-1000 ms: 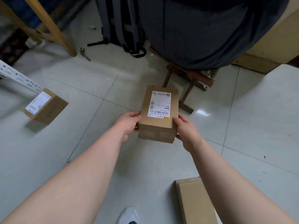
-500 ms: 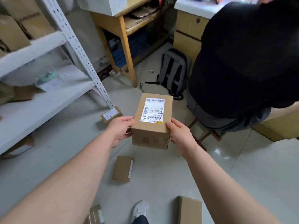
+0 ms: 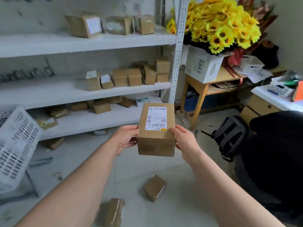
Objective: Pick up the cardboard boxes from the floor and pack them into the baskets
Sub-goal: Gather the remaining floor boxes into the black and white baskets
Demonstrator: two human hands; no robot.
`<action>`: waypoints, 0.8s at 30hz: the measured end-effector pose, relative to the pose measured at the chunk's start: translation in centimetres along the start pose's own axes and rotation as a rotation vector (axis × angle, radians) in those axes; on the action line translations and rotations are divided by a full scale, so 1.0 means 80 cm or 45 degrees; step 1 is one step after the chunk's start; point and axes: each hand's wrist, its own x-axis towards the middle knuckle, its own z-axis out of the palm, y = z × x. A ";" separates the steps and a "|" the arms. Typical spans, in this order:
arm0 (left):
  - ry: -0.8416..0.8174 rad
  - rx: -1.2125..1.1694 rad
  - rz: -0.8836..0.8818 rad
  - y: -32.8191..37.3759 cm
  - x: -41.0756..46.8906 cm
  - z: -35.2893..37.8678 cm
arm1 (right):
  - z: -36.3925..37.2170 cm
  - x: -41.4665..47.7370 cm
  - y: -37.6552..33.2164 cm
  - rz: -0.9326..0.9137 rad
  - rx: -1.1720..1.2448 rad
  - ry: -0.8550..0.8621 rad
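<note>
Centre of the frame: a brown cardboard box with a white shipping label [image 3: 156, 130] is up in the air, label facing up, gripped from both sides. The left hand [image 3: 125, 139] presses its left face, thumb on the top edge; the right hand [image 3: 183, 140] presses the right face, fingers [image 3: 176, 130] clamped against the cardboard. At the left edge of the frame, a white slotted plastic basket [image 3: 15, 145] sits tilted, well apart from the held box. Lower centre, two small brown cardboard boxes lie on the grey floor [image 3: 180, 185]: one tilted [image 3: 154, 187], and one taped and blurred [image 3: 111, 212] at the bottom edge. Behind, white metal shelves [image 3: 101, 40] carry many small brown parcels. Upper right, yellow artificial sunflowers [image 3: 219, 23] stand in a white carton on a wooden table [image 3: 198, 86]. A grey backpack [image 3: 229, 136] rests on the floor at right.
</note>
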 end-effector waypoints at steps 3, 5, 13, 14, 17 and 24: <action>0.129 -0.086 0.042 -0.004 -0.041 -0.075 | 0.068 -0.028 -0.021 -0.052 -0.065 -0.136; 0.246 -0.160 0.062 -0.014 -0.065 -0.123 | 0.116 -0.042 -0.024 -0.098 -0.100 -0.234; 0.625 -0.510 0.058 -0.076 -0.159 -0.341 | 0.344 -0.129 -0.018 -0.046 -0.246 -0.605; 0.666 -0.530 0.059 -0.084 -0.170 -0.371 | 0.375 -0.142 -0.017 -0.048 -0.257 -0.641; 0.766 -0.556 0.057 -0.111 -0.203 -0.464 | 0.473 -0.181 -0.011 -0.065 -0.300 -0.744; 0.959 -0.585 0.022 -0.171 -0.283 -0.679 | 0.687 -0.282 0.012 0.001 -0.344 -0.957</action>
